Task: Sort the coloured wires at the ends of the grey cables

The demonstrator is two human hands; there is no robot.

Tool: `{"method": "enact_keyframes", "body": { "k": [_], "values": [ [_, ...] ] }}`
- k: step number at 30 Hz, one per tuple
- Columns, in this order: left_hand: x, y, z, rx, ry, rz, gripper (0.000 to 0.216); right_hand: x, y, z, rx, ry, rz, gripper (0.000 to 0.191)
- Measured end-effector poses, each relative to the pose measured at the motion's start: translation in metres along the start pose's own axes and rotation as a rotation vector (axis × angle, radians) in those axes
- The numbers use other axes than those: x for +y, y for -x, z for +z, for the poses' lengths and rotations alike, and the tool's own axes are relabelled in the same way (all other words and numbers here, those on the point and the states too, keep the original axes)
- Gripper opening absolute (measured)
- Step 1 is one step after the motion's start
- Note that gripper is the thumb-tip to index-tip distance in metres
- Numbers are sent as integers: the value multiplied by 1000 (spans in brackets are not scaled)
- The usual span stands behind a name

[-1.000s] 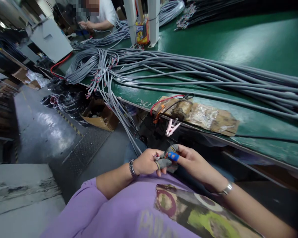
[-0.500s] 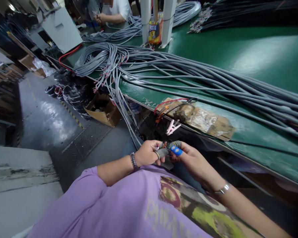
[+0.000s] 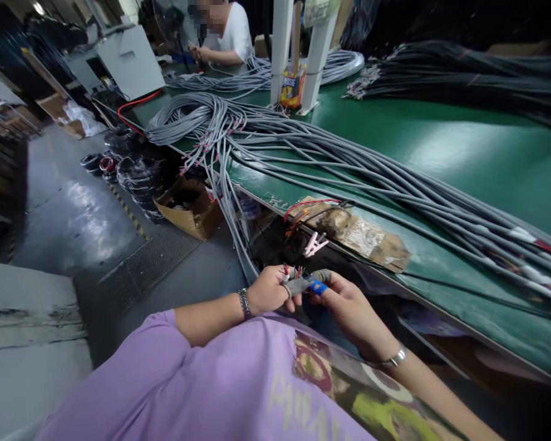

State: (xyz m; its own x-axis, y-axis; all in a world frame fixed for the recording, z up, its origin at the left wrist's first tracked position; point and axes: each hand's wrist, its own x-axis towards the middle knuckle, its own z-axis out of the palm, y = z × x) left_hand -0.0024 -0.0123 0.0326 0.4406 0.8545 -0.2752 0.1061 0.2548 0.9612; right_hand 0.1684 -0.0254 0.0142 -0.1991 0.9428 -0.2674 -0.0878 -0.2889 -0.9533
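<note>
1. Spanning the green surface point(image 3: 463, 147): grey cable bundle point(image 3: 349, 174), ahead of and above both hands.
2. Right hand point(image 3: 344, 303): fingertips pinching the cable end point(image 3: 288, 271) from the right.
3. Left hand point(image 3: 269, 289): clenched on the cable end, whose cable rises away up-left.

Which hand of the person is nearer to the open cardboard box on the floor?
Left. The left hand, gripping wire ends, is right of and below the cardboard box in the view; the right hand lies beyond it, farther right.
</note>
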Motion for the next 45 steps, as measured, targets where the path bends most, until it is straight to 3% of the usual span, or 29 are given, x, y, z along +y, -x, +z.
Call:
{"method": "enact_keyframes", "body": {
  "k": [6, 9, 14, 19, 22, 27, 33, 37, 45],
  "values": [
    [-9, 7, 4, -105, 14, -61, 43, -5, -4, 7, 103, -69, -42, 25],
    [-8, 10, 1, -54, 10, -17, 44, -7, -12, 2, 194, -227, -9, 26],
    [3, 5, -11, 34, 118, 24, 43, -12, -24, -8, 144, -395, 111, 29],
    [10, -3, -16, 40, 213, 3, 43, -23, -40, -8, 24, -375, 185, 34],
    [12, -10, -18, 25, 236, 8, 42, -25, -47, -3, -8, -292, 90, 37],
    [10, -24, -22, 18, 246, 22, 43, -12, -52, 2, 237, -35, -218, 42],
    [10, -32, -20, 3, 260, -4, 48, -12, -57, 6, -40, -327, -23, 47],
    [11, -32, -17, 39, 263, -7, 49, -17, -56, 6, -28, -418, 24, 40],
    [11, -27, -16, 107, 224, 9, 46, -12, -46, 1, -14, -377, 49, 37]
  ]
}}
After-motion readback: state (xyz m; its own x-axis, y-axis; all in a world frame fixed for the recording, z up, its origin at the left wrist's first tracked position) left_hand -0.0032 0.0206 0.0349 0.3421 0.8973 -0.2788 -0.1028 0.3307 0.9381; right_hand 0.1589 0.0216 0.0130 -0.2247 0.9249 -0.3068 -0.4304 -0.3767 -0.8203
